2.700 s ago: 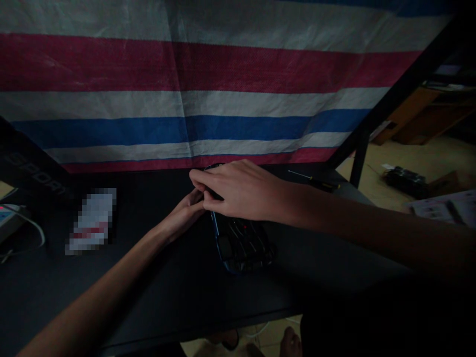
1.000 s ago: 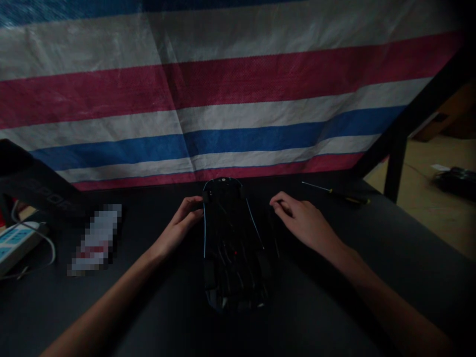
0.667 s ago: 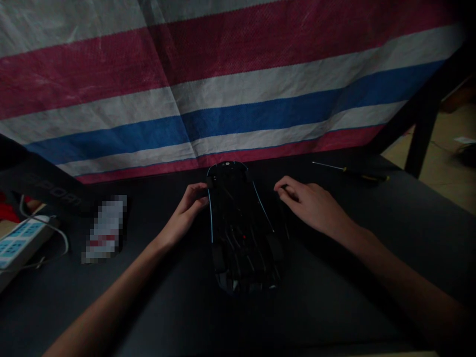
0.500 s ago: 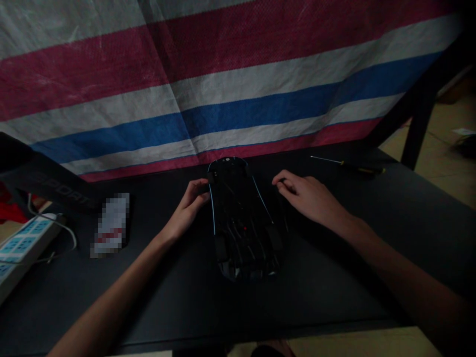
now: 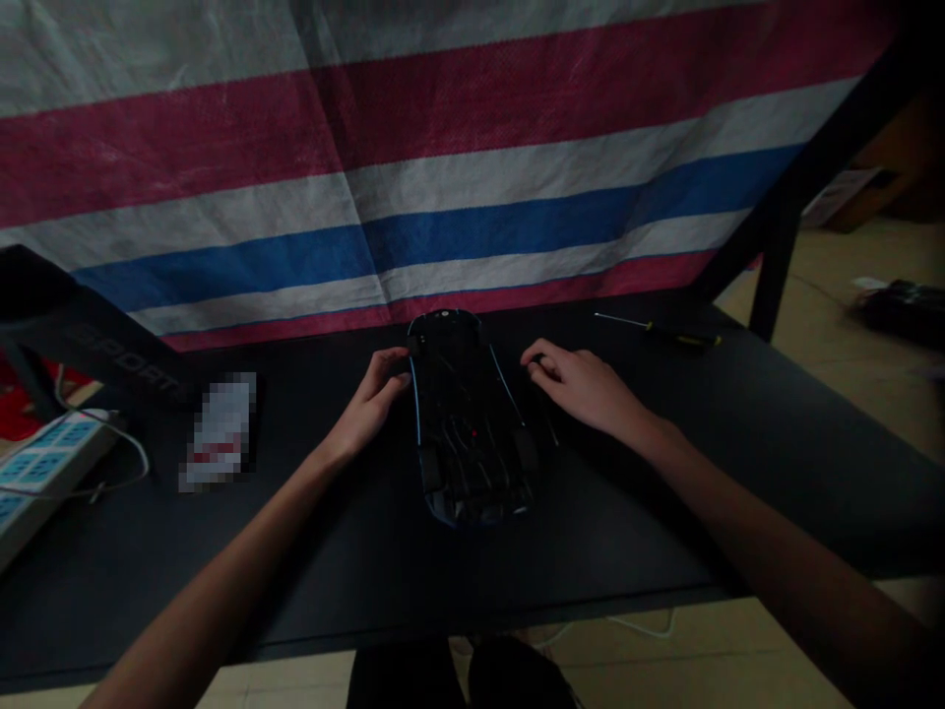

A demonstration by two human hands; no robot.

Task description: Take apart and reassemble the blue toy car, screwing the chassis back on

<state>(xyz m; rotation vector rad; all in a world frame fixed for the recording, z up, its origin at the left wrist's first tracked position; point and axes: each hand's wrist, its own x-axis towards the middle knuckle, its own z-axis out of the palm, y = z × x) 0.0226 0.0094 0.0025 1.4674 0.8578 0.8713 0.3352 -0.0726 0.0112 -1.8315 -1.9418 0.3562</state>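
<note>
A dark toy car [image 5: 472,423] with blue side edges lies upside down on the black table, its wheels and underside facing up. At its left side, my left hand [image 5: 373,399] has thumb and fingertips against the edge near one wheel. Just right of the car, apart from it, my right hand [image 5: 580,384] is closed with curled fingers. Below these fingers a thin dark rod [image 5: 552,423] shows faintly; whether they hold it is too dark to make out. Farther right lies a screwdriver [image 5: 683,338] with a black and yellow handle.
A blurred-out flat object [image 5: 221,433] lies left of my left arm. Beyond it are a white power strip [image 5: 55,458] with a cable and a dark case marked SPORT [image 5: 125,350]. A striped sheet [image 5: 458,236] hangs behind the table [image 5: 354,581]; a dark frame post [image 5: 775,271] stands right.
The view has shifted slightly, showing more floor and my legs at the bottom. Both hands keep about the same places beside the car.
</note>
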